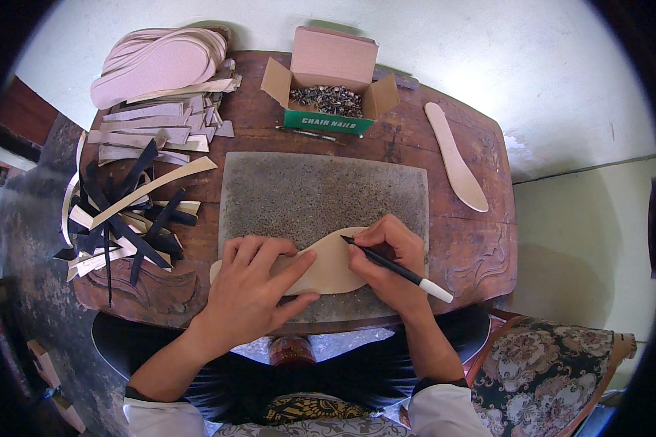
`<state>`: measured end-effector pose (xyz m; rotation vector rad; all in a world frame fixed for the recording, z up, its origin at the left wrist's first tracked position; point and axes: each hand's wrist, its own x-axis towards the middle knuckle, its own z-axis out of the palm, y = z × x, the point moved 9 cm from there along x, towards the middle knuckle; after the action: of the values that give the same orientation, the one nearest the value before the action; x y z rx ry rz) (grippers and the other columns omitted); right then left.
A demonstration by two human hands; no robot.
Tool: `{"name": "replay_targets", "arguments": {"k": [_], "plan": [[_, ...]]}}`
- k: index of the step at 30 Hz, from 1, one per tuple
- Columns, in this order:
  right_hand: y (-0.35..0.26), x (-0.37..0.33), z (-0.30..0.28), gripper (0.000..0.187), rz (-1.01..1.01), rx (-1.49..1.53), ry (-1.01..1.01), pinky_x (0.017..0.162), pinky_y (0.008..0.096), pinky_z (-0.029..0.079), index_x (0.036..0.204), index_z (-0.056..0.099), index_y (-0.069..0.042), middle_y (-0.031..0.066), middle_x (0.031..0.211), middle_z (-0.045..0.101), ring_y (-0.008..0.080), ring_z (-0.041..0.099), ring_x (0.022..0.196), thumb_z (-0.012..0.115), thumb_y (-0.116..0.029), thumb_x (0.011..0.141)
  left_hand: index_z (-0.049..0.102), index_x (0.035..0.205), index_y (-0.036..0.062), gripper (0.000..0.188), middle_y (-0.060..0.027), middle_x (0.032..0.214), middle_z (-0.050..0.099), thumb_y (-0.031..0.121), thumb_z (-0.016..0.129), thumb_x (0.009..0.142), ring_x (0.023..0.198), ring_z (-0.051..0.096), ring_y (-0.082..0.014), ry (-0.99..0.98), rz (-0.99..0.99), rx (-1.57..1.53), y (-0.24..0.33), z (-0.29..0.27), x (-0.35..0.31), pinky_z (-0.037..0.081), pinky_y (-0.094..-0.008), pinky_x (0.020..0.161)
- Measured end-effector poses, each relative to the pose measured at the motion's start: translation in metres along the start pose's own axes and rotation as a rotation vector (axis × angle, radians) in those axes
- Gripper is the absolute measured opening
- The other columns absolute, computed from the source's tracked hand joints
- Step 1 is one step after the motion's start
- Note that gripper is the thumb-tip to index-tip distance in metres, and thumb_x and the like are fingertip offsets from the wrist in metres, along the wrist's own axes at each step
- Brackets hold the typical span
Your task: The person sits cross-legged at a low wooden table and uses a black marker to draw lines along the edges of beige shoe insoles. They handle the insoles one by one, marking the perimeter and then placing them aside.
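Note:
A pale beige shoe insole [332, 271] lies flat along the near part of a speckled stone slab [321, 191]. Its broad end points right, and much of its narrower left part is hidden under my left hand [246, 291]. That hand rests on the insole with its fingers spread, pressing it down. Gripped in my right hand [397, 240] is a black pen [397, 266] with a white rear end. The pen's tip touches or nearly touches the insole close to its far edge; any mark there is too small to tell.
A carved wooden table [459, 247] bears the slab. Beyond it stands an open green box [328, 122] of nails. Stacked pink insoles [160, 65], grey strips [142, 136] and a heap of black and cream strips [127, 233] fill the left side. Another insole [455, 156] lies right.

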<state>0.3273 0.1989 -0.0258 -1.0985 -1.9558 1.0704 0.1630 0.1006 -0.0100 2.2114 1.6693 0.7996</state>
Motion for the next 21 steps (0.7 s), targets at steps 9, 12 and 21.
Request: {"name": "replay_targets", "arguments": {"k": [9,12,21], "plan": [[0.002,-0.0004,0.0,0.016,0.005,0.001,-0.001,0.069,0.0251,0.052,0.084,0.063,0.0,0.0081,0.085,0.066,0.0121,0.065,0.079,0.078,0.004,0.079,0.074,0.124,0.0131,0.055,-0.0068,0.114,0.063,0.038,0.086,0.077,0.106,0.058,-0.0278,0.004,0.007,0.006,0.0007,-0.0008,0.0004,0.041,-0.0445,0.095],[-0.0001,0.0003,0.0001,0.016,-0.002,-0.012,-0.003,0.069,0.0257,0.052,0.084,0.063,0.0,0.0086,0.085,0.066,0.0131,0.066,0.079,0.077,0.004,0.078,0.074,0.125,0.0132,0.055,-0.0066,0.114,0.063,0.038,0.086,0.077,0.106,0.058,-0.0276,0.003,0.003,0.003,0.0006,-0.0005,0.0003,0.041,-0.0444,0.095],[0.0014,0.0,-0.0002,0.016,-0.01,-0.032,-0.007,0.069,0.0259,0.052,0.083,0.063,0.0,0.0081,0.085,0.066,0.0138,0.066,0.078,0.077,0.003,0.078,0.074,0.125,0.0135,0.055,-0.0063,0.114,0.063,0.038,0.086,0.077,0.107,0.058,-0.0274,-0.001,-0.005,0.003,0.0003,0.0001,-0.0001,0.041,-0.0443,0.096]]}}
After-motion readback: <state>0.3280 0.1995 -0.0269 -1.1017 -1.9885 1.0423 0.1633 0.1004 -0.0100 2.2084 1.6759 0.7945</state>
